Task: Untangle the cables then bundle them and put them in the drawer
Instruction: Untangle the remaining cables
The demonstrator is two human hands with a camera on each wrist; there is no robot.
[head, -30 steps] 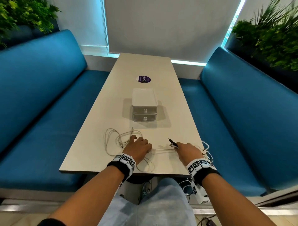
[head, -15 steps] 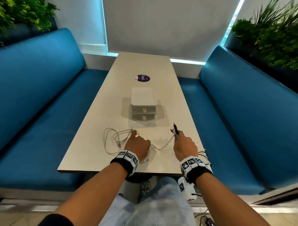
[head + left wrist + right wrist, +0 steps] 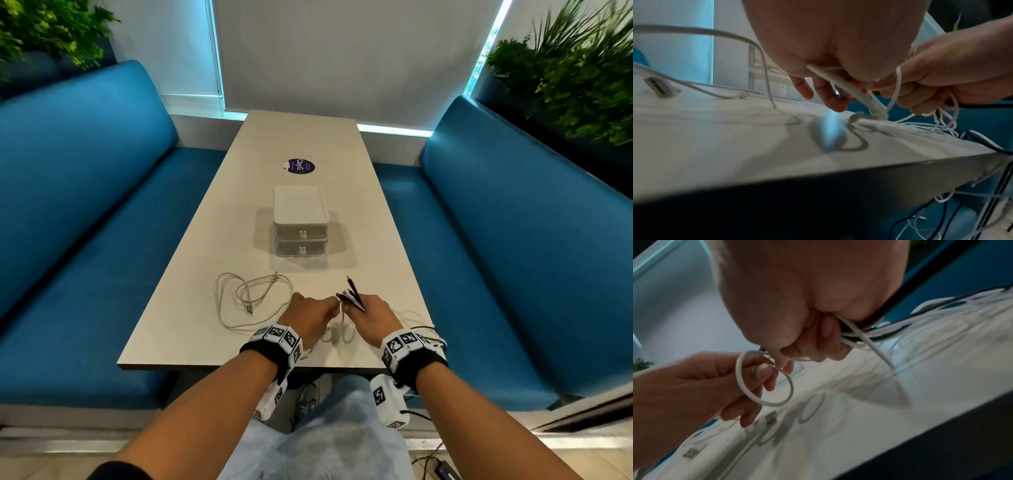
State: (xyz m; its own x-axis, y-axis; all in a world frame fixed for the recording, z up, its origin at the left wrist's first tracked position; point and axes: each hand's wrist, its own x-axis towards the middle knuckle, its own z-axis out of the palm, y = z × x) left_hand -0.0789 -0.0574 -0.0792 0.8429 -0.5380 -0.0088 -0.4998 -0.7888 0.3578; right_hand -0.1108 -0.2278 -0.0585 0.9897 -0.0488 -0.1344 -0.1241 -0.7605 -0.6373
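Near the surface's (image 3: 191, 329) front edge, our right hand (image 3: 371, 320) clenches the gathered cable ends (image 3: 351, 296) while our left hand (image 3: 308, 317) pinches a white loop (image 3: 764, 378). We should feed loops evenly, keeping tension. The loose cable (image 3: 246, 294) lies front-left; the drawer unit (image 3: 300, 226) waits mid-surface, both drawers closed.

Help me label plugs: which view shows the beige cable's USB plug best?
Left wrist: the USB plug lies close and large on the table. Head shows it small; right wrist shows blurred plugs I cannot match.

Blue benches (image 3: 85, 192) flank the table (image 3: 301, 137) — plants (image 3: 575, 75) behind.
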